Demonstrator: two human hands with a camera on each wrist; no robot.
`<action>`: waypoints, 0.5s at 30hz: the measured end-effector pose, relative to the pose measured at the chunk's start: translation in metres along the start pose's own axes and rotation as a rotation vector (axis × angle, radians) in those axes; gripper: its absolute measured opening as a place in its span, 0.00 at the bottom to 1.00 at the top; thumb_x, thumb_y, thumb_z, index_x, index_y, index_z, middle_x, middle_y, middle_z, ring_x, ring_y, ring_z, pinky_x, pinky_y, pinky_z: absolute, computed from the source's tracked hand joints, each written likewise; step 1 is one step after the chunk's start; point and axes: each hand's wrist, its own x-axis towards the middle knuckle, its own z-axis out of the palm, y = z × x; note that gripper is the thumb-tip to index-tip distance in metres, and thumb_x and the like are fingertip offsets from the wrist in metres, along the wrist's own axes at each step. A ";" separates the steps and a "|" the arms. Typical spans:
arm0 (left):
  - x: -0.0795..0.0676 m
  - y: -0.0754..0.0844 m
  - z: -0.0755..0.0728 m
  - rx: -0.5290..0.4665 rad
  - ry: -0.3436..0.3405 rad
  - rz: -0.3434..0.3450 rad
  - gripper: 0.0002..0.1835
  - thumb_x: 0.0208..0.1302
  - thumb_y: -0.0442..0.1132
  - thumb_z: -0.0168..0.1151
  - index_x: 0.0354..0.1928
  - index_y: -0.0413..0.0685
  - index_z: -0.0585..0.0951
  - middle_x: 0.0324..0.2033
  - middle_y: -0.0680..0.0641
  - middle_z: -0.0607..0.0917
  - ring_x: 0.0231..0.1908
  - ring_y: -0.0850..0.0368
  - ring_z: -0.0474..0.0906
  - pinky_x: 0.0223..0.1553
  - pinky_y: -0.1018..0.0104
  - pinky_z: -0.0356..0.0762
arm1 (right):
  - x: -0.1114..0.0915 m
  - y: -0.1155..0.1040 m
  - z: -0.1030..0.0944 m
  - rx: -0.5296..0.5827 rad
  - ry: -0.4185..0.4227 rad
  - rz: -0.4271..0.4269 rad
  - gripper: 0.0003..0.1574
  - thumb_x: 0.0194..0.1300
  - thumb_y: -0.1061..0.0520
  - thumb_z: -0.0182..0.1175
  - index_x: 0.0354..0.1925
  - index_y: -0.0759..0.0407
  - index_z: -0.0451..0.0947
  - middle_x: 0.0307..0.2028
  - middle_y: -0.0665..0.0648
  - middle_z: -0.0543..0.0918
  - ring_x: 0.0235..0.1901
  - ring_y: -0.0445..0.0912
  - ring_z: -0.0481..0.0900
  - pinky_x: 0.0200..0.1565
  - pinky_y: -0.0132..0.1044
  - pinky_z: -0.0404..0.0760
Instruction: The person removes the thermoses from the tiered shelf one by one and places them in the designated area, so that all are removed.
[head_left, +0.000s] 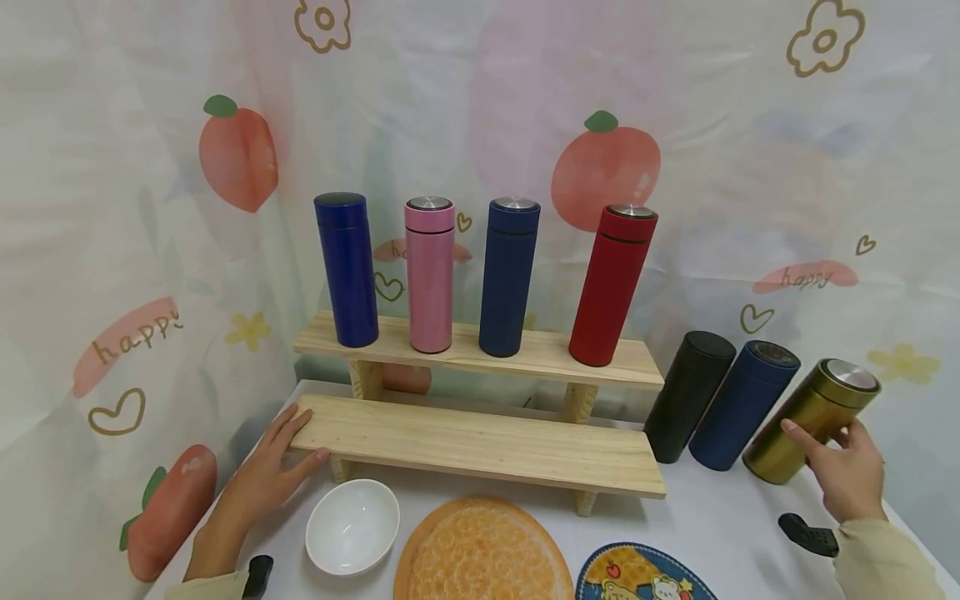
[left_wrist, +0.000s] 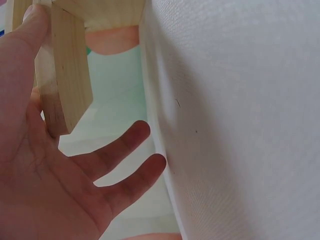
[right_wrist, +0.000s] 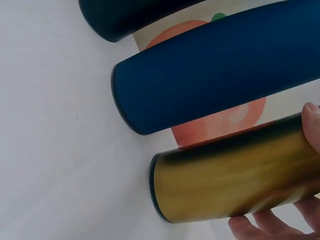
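At the right, my right hand (head_left: 846, 471) grips the gold thermos bottle (head_left: 806, 417) around its side, thumb on one side and fingers on the other. In the right wrist view the gold bottle's dark-rimmed base (right_wrist: 165, 190) is at the white tabletop. Beside it stand a dark blue thermos (head_left: 742, 406) and a black one (head_left: 688, 397). My left hand (head_left: 266, 471) touches the left end of the lower wooden shelf (head_left: 480, 440). Its thumb (left_wrist: 32, 25) lies against the board's edge, while two fingers (left_wrist: 135, 182) extend straight past the board.
On the upper shelf (head_left: 543, 350) stand blue (head_left: 347, 271), pink (head_left: 430, 279), navy (head_left: 510, 279) and red (head_left: 613, 287) thermoses. In front lie a white bowl (head_left: 352, 527), a round orange-brown mat (head_left: 483, 554) and a blue patterned mat (head_left: 645, 575). A printed curtain (head_left: 705, 192) hangs behind.
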 end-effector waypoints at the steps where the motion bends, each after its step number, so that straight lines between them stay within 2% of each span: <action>1: 0.000 0.000 0.000 0.001 0.001 0.001 0.47 0.75 0.65 0.63 0.83 0.45 0.60 0.83 0.33 0.51 0.76 0.21 0.54 0.65 0.18 0.60 | 0.001 0.000 0.000 0.011 -0.011 -0.002 0.48 0.75 0.47 0.69 0.83 0.52 0.58 0.81 0.73 0.56 0.74 0.55 0.65 0.31 0.16 0.76; 3: 0.000 -0.002 0.000 0.002 0.009 0.011 0.47 0.75 0.65 0.63 0.82 0.44 0.61 0.83 0.33 0.51 0.76 0.20 0.55 0.65 0.18 0.61 | 0.003 0.000 -0.001 0.013 -0.035 -0.012 0.51 0.76 0.47 0.67 0.85 0.55 0.55 0.82 0.73 0.53 0.77 0.58 0.62 0.31 0.16 0.76; 6: 0.000 -0.003 0.001 -0.001 0.015 0.017 0.46 0.75 0.64 0.64 0.82 0.44 0.61 0.82 0.32 0.52 0.76 0.20 0.55 0.65 0.18 0.61 | 0.007 -0.001 -0.001 -0.004 -0.074 -0.031 0.55 0.78 0.46 0.64 0.86 0.61 0.47 0.82 0.75 0.49 0.80 0.68 0.53 0.28 0.16 0.74; 8: -0.001 -0.003 0.000 -0.005 0.015 0.016 0.46 0.75 0.64 0.64 0.82 0.43 0.62 0.82 0.32 0.52 0.76 0.20 0.55 0.65 0.18 0.62 | 0.009 -0.001 -0.001 -0.021 -0.094 -0.038 0.56 0.78 0.45 0.63 0.86 0.63 0.44 0.82 0.76 0.47 0.80 0.72 0.49 0.32 0.19 0.79; 10: -0.002 -0.002 0.000 -0.009 0.011 0.008 0.47 0.75 0.64 0.64 0.82 0.43 0.61 0.82 0.32 0.51 0.76 0.20 0.55 0.65 0.18 0.61 | 0.011 -0.002 -0.001 -0.043 -0.105 -0.042 0.57 0.79 0.44 0.62 0.86 0.65 0.41 0.82 0.76 0.46 0.79 0.74 0.48 0.44 0.28 0.86; 11: -0.002 -0.002 -0.001 -0.008 0.010 0.006 0.47 0.75 0.65 0.63 0.82 0.44 0.61 0.82 0.32 0.51 0.76 0.20 0.55 0.65 0.18 0.61 | 0.011 -0.003 -0.001 -0.052 -0.113 -0.045 0.57 0.80 0.45 0.61 0.85 0.66 0.40 0.82 0.77 0.46 0.79 0.74 0.48 0.53 0.36 0.85; 13: -0.002 -0.001 -0.002 -0.004 0.007 -0.004 0.48 0.75 0.66 0.63 0.82 0.44 0.60 0.83 0.32 0.51 0.76 0.20 0.54 0.65 0.18 0.61 | 0.011 -0.005 -0.001 -0.066 -0.134 -0.045 0.58 0.80 0.45 0.60 0.85 0.68 0.38 0.82 0.77 0.44 0.79 0.74 0.47 0.65 0.51 0.74; 15: -0.002 -0.001 -0.002 -0.002 0.006 -0.010 0.48 0.75 0.66 0.63 0.83 0.44 0.60 0.83 0.32 0.51 0.76 0.21 0.54 0.65 0.18 0.60 | 0.010 -0.009 0.000 -0.082 -0.155 -0.039 0.58 0.81 0.45 0.58 0.84 0.72 0.35 0.82 0.79 0.44 0.79 0.75 0.48 0.70 0.61 0.65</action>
